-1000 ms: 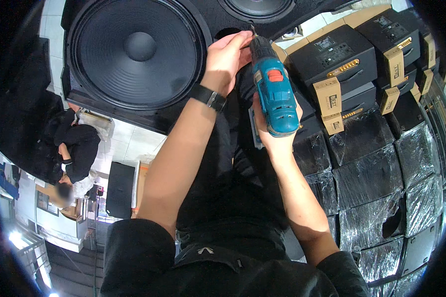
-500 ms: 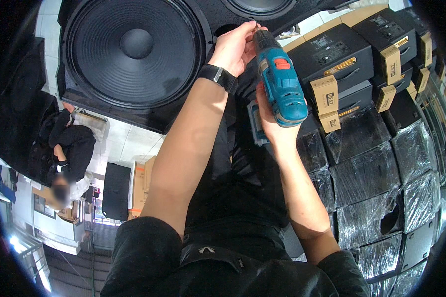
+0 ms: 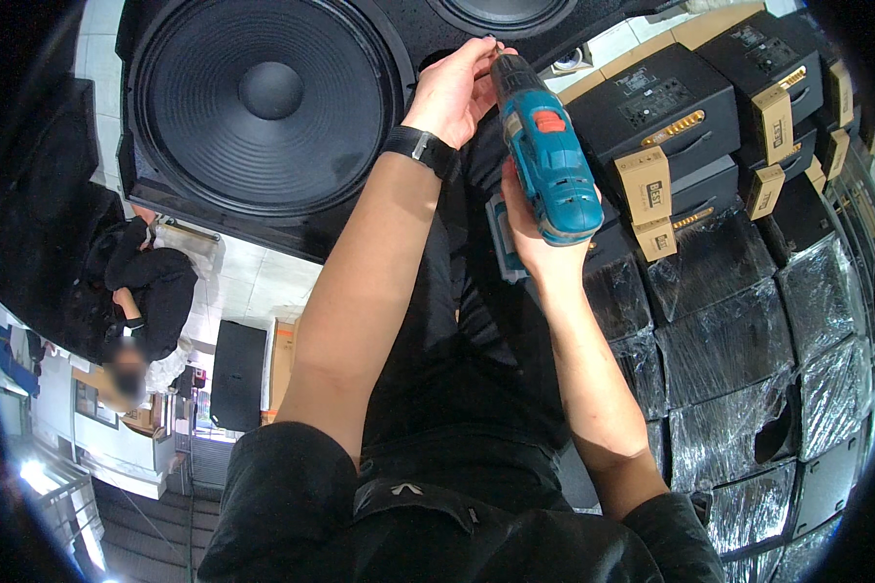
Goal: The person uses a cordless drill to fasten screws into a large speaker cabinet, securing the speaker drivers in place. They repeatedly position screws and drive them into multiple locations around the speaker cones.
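Observation:
A teal cordless drill [image 3: 552,160] with a red switch and black chuck is gripped by my right hand [image 3: 533,228], whose fingers are mostly hidden under the tool. Its chuck points away from me at the edge of a black speaker cabinet [image 3: 233,219]. My left hand [image 3: 452,95], with a black watch on the wrist, is closed at the drill's tip. Thumb and fingertips pinch there, but whatever lies between them is too small to make out. Left of that hand is the cabinet's large round black woofer [image 3: 331,126]; a smaller cone [image 3: 506,8] shows at the top edge.
Black speaker boxes [image 3: 642,107] with small brown cartons [image 3: 644,185] stand on the right. Below them are several stacked units in clear wrap [image 3: 724,355]. At far left a person in black [image 3: 156,291] is seated; a black panel [image 3: 236,374] and a carton stand nearer me.
The view has shifted slightly, so surroundings sit a little differently. Both hands and the drill have moved slightly left in the picture, keeping their hold at the cabinet edge.

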Demonstrator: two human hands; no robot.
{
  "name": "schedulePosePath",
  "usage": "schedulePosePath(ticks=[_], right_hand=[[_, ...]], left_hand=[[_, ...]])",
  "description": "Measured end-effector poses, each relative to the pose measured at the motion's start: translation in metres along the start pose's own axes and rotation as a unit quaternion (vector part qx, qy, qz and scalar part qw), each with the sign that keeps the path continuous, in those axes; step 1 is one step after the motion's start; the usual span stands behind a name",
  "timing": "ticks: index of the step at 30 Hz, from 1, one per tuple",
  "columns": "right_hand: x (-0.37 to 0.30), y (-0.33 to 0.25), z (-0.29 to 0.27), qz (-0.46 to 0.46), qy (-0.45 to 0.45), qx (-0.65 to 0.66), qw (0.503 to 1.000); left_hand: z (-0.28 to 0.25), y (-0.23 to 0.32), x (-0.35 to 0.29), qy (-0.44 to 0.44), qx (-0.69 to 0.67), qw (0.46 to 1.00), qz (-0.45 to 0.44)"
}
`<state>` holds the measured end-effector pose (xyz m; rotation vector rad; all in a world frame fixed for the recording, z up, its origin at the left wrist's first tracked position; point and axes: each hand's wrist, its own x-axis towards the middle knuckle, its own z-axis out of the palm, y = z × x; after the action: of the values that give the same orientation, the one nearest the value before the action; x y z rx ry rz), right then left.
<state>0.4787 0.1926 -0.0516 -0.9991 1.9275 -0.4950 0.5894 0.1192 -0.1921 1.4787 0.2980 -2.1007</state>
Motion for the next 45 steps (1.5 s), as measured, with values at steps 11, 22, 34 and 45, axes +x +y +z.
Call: schedulePosePath(ticks=[11, 22, 34, 45], right_hand=[[0.003, -0.003, 0.001, 0.004, -0.002, 0.029, 1.000], [0.006, -0.008, -0.003, 0.016, -0.016, 0.034, 0.999], [0.011, -0.025, 0.003, 0.072, -0.016, 0.048, 0.996], [0.022, -0.049, 0.006, 0.085, -0.051, 0.036, 0.994]], left_hand=[[0.002, -0.001, 0.003, 0.021, -0.016, 1.000, -0.015], [-0.002, -0.001, 0.005, 0.008, 0.011, 1.000, -0.014], [-0.003, 0.006, 0.006, 0.010, 0.032, 0.999, -0.040], [-0.005, 0.098, 0.012, -0.140, 0.751, 0.419, 0.490]])
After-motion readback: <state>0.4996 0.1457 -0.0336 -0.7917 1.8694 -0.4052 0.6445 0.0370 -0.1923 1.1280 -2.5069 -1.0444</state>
